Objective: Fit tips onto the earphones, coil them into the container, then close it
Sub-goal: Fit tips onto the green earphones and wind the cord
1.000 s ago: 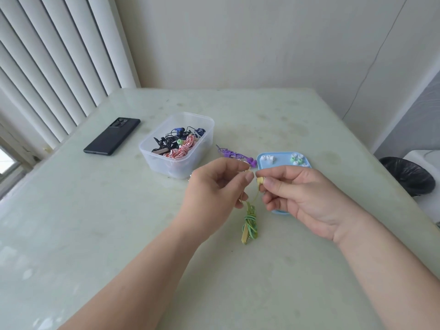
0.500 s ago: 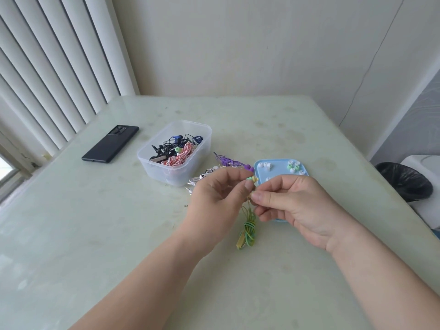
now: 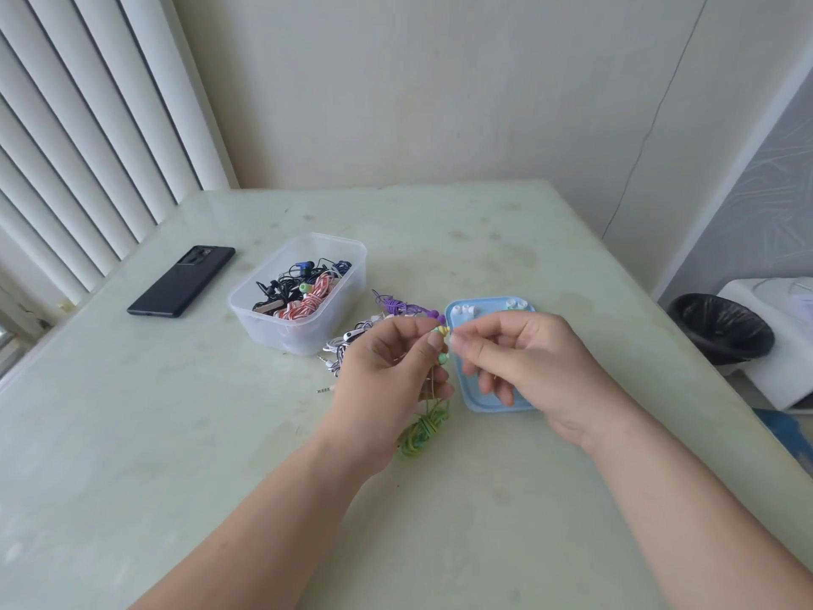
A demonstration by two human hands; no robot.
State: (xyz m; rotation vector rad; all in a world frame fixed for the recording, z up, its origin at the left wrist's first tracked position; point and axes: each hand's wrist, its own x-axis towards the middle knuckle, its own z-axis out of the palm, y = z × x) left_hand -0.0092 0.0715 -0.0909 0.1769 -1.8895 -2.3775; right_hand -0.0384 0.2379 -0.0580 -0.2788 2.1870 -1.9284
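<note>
the left hand (image 3: 387,367) is held above the tabletop (image 3: 176,433) with its fingers (image 3: 409,341) curled, and one earbud of the green earphones (image 3: 424,429) is pinched between its thumb and forefinger. a second green bud is seen just below that thumb. the rest of the cable is hung down under the palm to a wound bundle low beside the left wrist.

the right hand (image 3: 528,367) is held just beside the left one. its thumb and forefinger are closed tip to tip right against the pinched earbud. a small pale ear tip (image 3: 451,341) seems to be nipped between them, though it is too small and blurred to be sure. the other right fingers are loosely curled above the blue lid (image 3: 479,400).

the blue lid is laid flat on the tabletop under the right hand. white tips (image 3: 462,309) and pale green tips (image 3: 517,305) are set along its far edge.

the clear container (image 3: 303,336) is stood open to the left of the hands, and tangled black, blue and red-striped earphones are held in it. purple earphones (image 3: 400,306) and white-and-black earphones (image 3: 347,341) are laid between the container and the lid. a black phone (image 3: 182,280) is laid further left. a black-lined bin (image 3: 721,328) is seen beyond the tabletop's right edge.
</note>
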